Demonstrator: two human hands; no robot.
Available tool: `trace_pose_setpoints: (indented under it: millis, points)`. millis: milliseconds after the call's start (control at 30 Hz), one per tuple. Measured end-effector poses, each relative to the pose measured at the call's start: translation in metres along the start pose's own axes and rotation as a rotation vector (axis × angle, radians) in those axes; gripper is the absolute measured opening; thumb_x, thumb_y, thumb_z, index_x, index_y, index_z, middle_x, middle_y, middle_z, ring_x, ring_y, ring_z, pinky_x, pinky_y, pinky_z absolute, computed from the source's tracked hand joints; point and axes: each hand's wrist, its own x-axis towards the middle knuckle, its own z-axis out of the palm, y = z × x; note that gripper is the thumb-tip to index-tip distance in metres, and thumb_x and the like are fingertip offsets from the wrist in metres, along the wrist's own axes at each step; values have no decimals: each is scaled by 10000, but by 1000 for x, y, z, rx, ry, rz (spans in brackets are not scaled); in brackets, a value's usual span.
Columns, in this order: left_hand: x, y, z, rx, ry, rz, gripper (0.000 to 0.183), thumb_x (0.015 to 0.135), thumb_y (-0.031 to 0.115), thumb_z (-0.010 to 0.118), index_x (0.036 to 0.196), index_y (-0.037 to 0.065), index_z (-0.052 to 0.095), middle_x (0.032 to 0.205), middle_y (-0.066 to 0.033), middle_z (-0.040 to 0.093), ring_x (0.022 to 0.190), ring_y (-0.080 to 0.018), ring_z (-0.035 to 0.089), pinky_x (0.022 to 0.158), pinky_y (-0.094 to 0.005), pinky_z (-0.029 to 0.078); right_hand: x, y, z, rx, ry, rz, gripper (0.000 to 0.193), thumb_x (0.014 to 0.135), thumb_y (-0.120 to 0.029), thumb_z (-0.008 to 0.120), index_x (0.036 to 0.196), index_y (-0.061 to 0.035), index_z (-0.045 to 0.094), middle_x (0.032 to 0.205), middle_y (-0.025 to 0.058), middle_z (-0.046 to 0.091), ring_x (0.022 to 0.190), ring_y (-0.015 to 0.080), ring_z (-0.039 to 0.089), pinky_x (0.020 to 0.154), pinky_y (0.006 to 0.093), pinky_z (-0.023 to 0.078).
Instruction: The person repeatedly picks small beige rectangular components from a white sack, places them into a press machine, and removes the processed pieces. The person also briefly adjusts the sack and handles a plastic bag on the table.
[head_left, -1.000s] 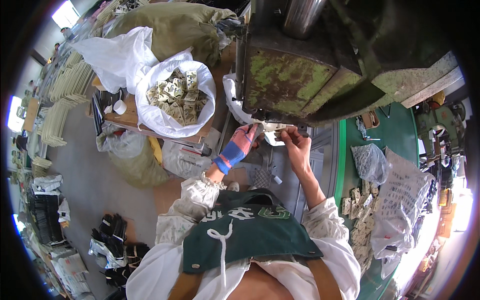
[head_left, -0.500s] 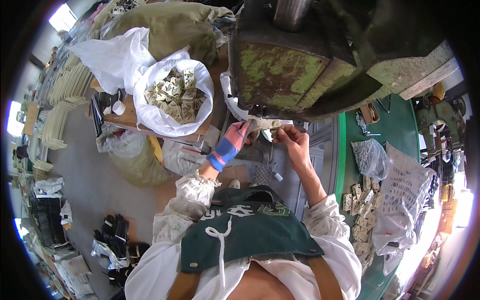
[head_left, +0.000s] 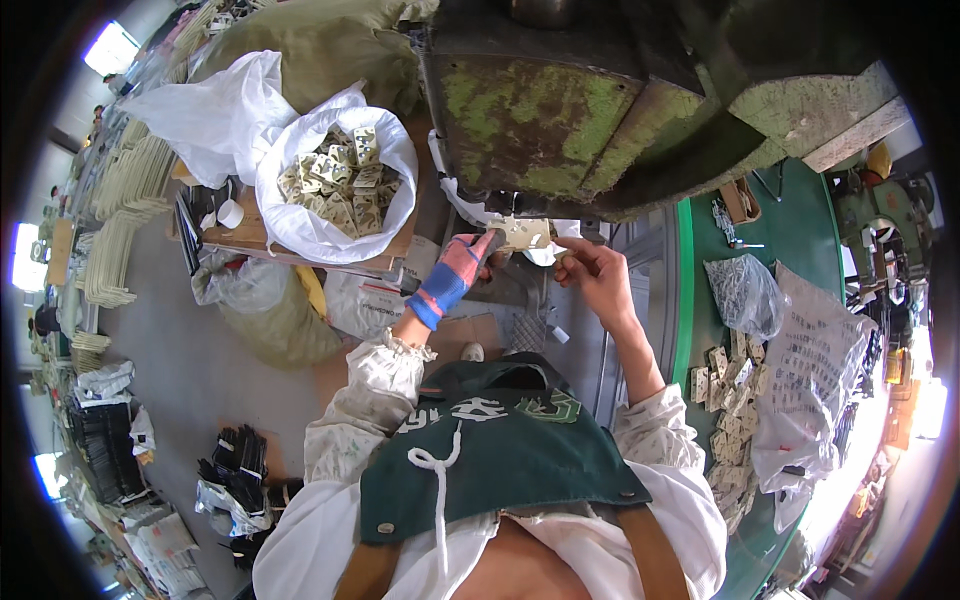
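Left surface (head_left: 248, 230): open sack (head_left: 300, 236), heaped plates (head_left: 340, 182) inside; cup (head_left: 230, 213) left of it. Behind: second sack (head_left: 320, 45). Floor (head_left: 190, 360), before left surface: third sack (head_left: 262, 325). Centre: press (head_left: 535, 120); single plate (head_left: 523, 235) at its near edge, between left hand (head_left: 464, 268) and right hand (head_left: 600, 280). Right surface (head_left: 705, 250): box (head_left: 742, 202), nearer plastic bag (head_left: 745, 295), plate pile (head_left: 733, 425) before that.

One end of the plate (head_left: 525, 234) is covered by the left hand (head_left: 463, 265); whether anything is held in the right hand (head_left: 597, 277) cannot be told. Beyond both, the press (head_left: 530, 120) is cut off.
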Motion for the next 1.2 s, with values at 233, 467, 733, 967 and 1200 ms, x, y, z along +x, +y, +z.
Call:
trace_pose_setpoints:
  millis: [233,467,733,967,1200]
  points:
    - [9,35,-13,-1119,34,-485,278,930,284,464,850,61,610,622,21,528,421,-53,451,387,-211,297,8,-38,28,-68,-27,51,191,863,-42,592,1011,75,618,780,78,642,656,102,612,618,219,512]
    - [10,11,4,-960,106,-122,241,914,236,507,823,39,611,622,12,533,483,-47,445,431,-201,296,45,-25,44,-46,-77,186,200,822,-68,650,939,85,597,766,112,647,626,146,632,563,251,530]
    - [10,23,-9,-993,25,-227,261,916,234,516,809,16,614,624,6,536,518,-44,464,468,-199,322,55,-29,56,-131,23,179,156,776,-13,671,867,78,583,728,109,635,615,151,628,479,243,513]
    - [17,-36,14,-689,-96,-198,287,784,123,569,1049,19,598,823,-100,629,704,-245,593,645,-333,467,25,-26,46,-840,371,-299,252,739,-198,709,925,-53,621,732,111,637,628,221,627,589,328,485]
    - [26,-12,-17,-115,291,393,238,885,293,570,899,66,642,625,32,550,502,-38,498,430,-187,359,41,6,45,148,96,218,307,775,-154,725,936,83,613,848,83,651,724,110,621,645,230,500]
